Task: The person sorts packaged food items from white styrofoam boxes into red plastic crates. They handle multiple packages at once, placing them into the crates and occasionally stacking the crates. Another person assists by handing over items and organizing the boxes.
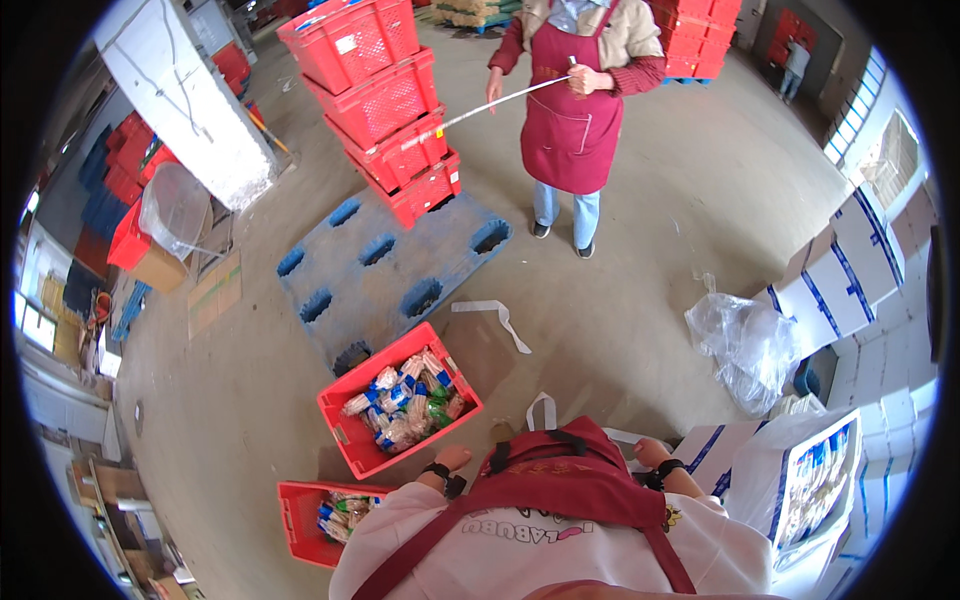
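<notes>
My left hand (454, 455) is low beside my apron, near the right corner of a red plastic crate (341, 433). Clear packs with blue and green bands (409, 401), which look like enoki mushrooms, lie jumbled in that crate. On the other side of the apron is my right hand (651, 452), close to a white carton with blue tape (716, 444). Both hands look curled, and their fingers are mostly hidden. A pale strap (626, 436) runs near the right hand; whether the hand touches it cannot be told.
A second red crate (300, 517) holds similar packs. Ahead, stacked red crates (390, 105) stand on a blue plastic pallet (352, 251). A person in an apron (574, 127) holds a long rod (502, 101). At right are a lined box of packs (757, 465) and clear plastic sheeting (742, 345).
</notes>
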Motion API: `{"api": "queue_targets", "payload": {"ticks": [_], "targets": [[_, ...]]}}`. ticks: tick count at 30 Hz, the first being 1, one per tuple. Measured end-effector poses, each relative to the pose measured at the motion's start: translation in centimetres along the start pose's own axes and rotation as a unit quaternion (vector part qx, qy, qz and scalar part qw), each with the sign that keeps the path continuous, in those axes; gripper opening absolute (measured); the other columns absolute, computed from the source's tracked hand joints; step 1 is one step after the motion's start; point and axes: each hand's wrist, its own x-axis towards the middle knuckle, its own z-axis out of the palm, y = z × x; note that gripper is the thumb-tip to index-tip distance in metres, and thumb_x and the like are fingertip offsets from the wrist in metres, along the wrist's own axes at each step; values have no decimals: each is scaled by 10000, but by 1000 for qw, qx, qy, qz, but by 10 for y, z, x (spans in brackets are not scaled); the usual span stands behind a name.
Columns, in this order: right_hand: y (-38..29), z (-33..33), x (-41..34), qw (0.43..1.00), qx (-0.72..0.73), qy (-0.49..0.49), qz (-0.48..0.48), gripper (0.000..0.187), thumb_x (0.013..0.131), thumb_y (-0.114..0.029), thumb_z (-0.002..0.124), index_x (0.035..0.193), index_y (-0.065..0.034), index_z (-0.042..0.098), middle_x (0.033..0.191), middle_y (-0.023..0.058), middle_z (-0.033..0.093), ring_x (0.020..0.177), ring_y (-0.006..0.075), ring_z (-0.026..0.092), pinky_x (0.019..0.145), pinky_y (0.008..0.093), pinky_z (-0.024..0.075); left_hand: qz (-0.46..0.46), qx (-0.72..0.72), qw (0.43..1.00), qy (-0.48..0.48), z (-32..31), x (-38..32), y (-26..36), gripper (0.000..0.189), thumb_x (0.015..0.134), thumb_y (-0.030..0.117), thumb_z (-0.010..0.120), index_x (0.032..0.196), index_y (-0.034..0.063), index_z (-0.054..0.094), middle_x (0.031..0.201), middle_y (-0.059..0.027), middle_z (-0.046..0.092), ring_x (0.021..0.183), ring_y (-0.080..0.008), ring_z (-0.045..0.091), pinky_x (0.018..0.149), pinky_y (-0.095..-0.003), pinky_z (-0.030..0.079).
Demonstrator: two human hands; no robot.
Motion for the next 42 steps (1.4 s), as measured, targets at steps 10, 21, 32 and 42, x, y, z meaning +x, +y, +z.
{"api": "queue_targets", "payload": {"ticks": [10, 21, 32, 42], "targets": [[-1, -3, 18, 999, 4, -19, -25, 316, 672, -118, 554, 961, -103, 682, 921, 147, 671, 923, 302, 631, 817, 366, 491, 2, -12, 1000, 16, 7, 4, -9, 353, 805, 321, 446, 823, 14, 619, 872, -240, 616, 830, -423, 578, 750, -490, 444], [-16, -8, 14, 999, 2, -35, -33, 286, 694, -154, 530, 926, -101, 689, 977, 152, 661, 975, 307, 614, 864, 373, 478, 0, -32, 999, 1, -9, -3, -1, 345, 797, 315, 447, 849, 28, 632, 880, -228, 623, 834, -416, 582, 755, -488, 448], [-17, -1, 9, 999, 2, -32, -11, 289, 754, -181, 534, 998, -108, 670, 1004, 163, 656, 998, 316, 605, 867, 379, 467, -9, -15, 1000, -5, -3, 4, -6, 353, 804, 297, 428, 927, 43, 640, 957, -214, 625, 909, -408, 580, 814, -475, 453], [-28, 2, -1, 1000, -8, -8, -15, 265, 795, -219, 474, 895, -44, 646, 937, 215, 640, 923, 382, 601, 811, 447, 467, -13, -18, 1000, -4, -7, -7, -3, 347, 814, 271, 414, 894, 27, 648, 980, -228, 618, 910, -411, 579, 832, -485, 445]]}}
